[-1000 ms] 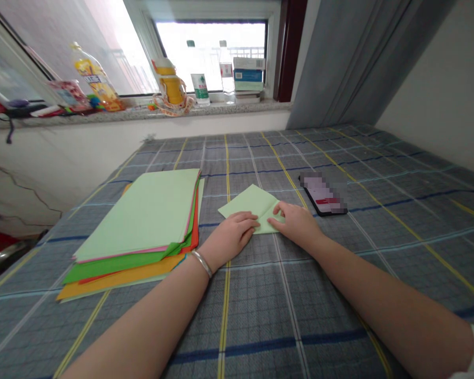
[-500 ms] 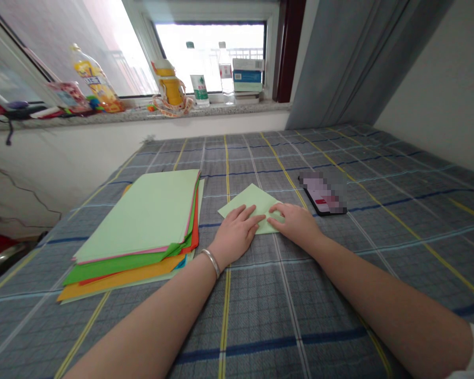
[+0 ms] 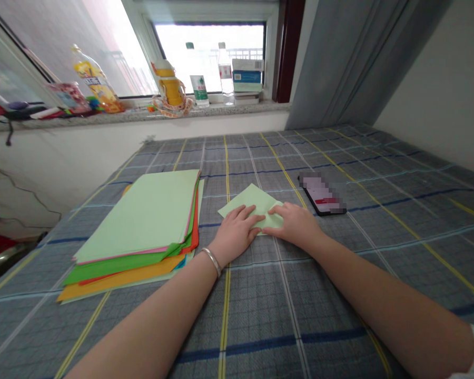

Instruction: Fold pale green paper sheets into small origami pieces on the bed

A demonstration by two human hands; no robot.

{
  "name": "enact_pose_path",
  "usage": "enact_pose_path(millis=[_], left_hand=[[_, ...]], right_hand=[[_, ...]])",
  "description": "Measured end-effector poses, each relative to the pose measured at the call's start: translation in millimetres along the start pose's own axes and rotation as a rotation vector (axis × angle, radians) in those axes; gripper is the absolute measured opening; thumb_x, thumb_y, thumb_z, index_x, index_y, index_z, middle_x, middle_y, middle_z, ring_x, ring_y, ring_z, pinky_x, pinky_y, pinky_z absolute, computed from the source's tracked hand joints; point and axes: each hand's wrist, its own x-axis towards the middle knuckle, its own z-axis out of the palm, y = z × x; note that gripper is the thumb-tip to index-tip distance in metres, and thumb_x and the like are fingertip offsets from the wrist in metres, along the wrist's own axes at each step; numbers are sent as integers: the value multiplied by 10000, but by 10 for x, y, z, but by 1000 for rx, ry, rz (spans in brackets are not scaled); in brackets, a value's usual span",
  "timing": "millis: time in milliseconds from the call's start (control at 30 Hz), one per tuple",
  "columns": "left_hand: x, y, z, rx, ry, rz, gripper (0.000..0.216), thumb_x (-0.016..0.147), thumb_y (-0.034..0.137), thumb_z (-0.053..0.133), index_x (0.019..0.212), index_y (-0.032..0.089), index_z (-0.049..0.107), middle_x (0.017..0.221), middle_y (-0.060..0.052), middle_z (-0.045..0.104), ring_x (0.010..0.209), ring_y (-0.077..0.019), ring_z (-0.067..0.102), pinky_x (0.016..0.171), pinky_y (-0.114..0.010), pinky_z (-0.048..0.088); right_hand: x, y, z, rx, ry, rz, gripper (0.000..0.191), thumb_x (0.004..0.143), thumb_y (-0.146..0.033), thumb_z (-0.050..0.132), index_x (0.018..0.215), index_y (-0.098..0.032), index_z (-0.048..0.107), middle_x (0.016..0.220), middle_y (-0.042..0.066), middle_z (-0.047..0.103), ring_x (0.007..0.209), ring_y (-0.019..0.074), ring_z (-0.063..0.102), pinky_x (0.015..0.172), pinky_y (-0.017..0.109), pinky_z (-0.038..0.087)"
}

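A folded light-green paper (image 3: 249,201) lies on the grey plaid bedsheet (image 3: 260,305) in the middle of the view. My left hand (image 3: 237,232), with a silver bangle on the wrist, rests flat on the paper's near left part, fingers stretched out. My right hand (image 3: 296,223) lies on the paper's near right corner, fingers extended and pressed down on it. The fingertips of both hands almost meet over the paper.
A stack of coloured paper sheets (image 3: 142,226), light green on top, lies to the left. A phone (image 3: 322,193) lies to the right of the hands. Bottles (image 3: 97,79) and boxes (image 3: 248,79) stand on the windowsill. A grey curtain (image 3: 351,58) hangs at the right.
My left hand's fingers have stretched out flat on the paper. My right hand has slid slightly left along the paper's edge.
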Motion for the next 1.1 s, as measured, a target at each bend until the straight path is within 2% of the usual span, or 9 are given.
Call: enact_pose_path(millis=[367,600,700,833,1000,1100], left_hand=[[-7,-171,-130,-38,-134,-80,546,829,407,611,1346,362,441,1484,-51,349,1371,-309,279,1101,-520,245],[-53,-219,-203,-106,-147,-103,567,807,305,642,1339,347,450,1484,-68,352,1377,-316,274,1080,-588,235],[-77,-206,-218,-121,-141,-42,518,831,249,602,1319,361,469,1477,-41,369,1379,-308,273,1068,-613,237],[-112,-163,-281,-82,-142,108,411,872,218,520,1267,330,534,1462,-20,397,1374,-272,298,1086,-553,265],[-111,-111,-296,19,-35,248,340,894,312,522,1228,273,571,1326,-27,551,1319,-244,387,1107,-502,263],[-76,-89,-248,50,1,292,309,910,368,505,1163,226,608,1234,-37,618,1234,-211,484,1079,-418,341]], right_hand=[[-16,27,-120,-15,-95,11,565,686,-632,633,1151,-311,623,1005,56,639,943,240,604,763,334,428],[-21,60,-174,0,-150,21,558,691,-600,652,1182,-339,619,1040,58,649,920,243,622,735,334,442],[-26,66,-169,16,-147,20,554,689,-601,653,1178,-341,623,1054,55,651,940,243,618,731,325,444],[-33,75,-154,24,-126,-1,553,695,-603,647,1180,-339,625,1057,50,649,938,240,616,740,326,445],[-28,94,-140,23,-111,-37,543,714,-597,635,1179,-317,634,1034,65,637,936,240,599,780,343,442],[-20,124,-122,45,-84,-70,536,698,-588,659,1151,-303,656,1022,76,615,937,236,575,813,359,440]])
